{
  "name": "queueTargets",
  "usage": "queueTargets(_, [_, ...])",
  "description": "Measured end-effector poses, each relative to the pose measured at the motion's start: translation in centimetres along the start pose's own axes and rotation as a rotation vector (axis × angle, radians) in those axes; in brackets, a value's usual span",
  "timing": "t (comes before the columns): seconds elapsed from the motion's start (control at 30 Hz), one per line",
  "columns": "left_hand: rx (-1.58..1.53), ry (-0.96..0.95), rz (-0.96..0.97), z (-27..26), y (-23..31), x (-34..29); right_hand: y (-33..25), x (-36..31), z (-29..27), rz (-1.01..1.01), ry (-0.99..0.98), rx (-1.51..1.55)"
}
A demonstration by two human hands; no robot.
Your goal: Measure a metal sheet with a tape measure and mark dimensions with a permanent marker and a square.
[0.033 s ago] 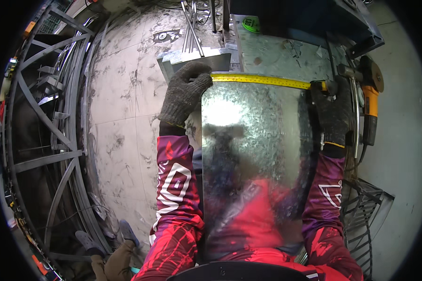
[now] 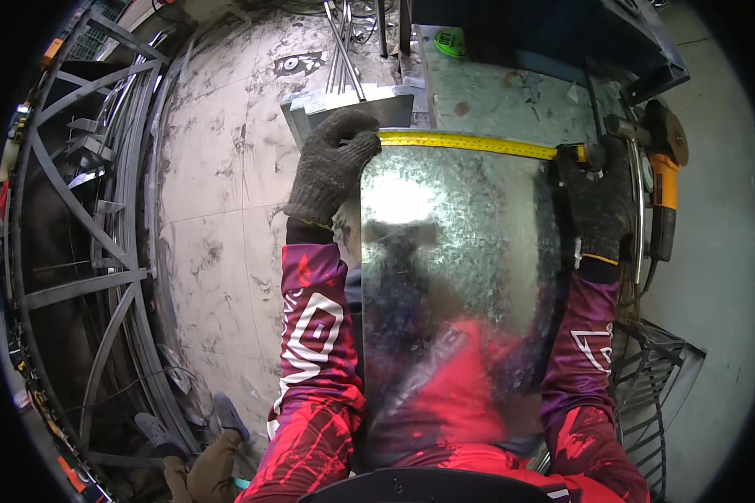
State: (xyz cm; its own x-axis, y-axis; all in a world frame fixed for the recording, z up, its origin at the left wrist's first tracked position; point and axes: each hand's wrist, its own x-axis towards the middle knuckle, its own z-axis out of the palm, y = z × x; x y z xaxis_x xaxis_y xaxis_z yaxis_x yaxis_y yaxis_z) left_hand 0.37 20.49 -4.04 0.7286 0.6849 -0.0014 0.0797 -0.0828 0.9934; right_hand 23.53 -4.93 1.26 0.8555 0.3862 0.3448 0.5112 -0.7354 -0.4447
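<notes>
A shiny galvanized metal sheet [image 2: 453,251] stretches out in front of me, reflecting a bright light and my red clothing. Along its far edge runs the yellow blade of a tape measure [image 2: 470,143], pulled out from left to right. My left hand [image 2: 331,168], in a dark knit glove, pinches the blade's end at the sheet's far left corner. At the far right corner my right hand [image 2: 597,197], gloved alike, is closed around the tape case, whose black and yellow top shows. The glove hides most of the case and the right edge there.
An orange angle grinder [image 2: 664,180] lies on the right beside a hammer [image 2: 627,130]. More cut sheets [image 2: 369,109] and thin metal bars [image 2: 342,50] are beyond. A steel rack [image 2: 84,289] stands left, and another person's feet [image 2: 226,419] show lower left.
</notes>
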Motion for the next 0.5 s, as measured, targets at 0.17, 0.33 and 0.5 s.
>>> queueTargets(0.17, [0.085, 0.05, 0.113, 1.0, -0.9, 0.7, 0.9, 0.2, 0.7, -0.109, 0.074, -0.016])
queueTargets(0.33, [0.252, 0.102, 0.123, 1.2, -0.9, 0.7, -0.3, -0.7, 0.2, 0.069, -0.024, 0.193])
queueTargets(0.5, [0.257, 0.123, 0.118, 1.4, -0.5, 0.6, 1.0, -0.5, 0.7, 0.003, 0.024, 0.082])
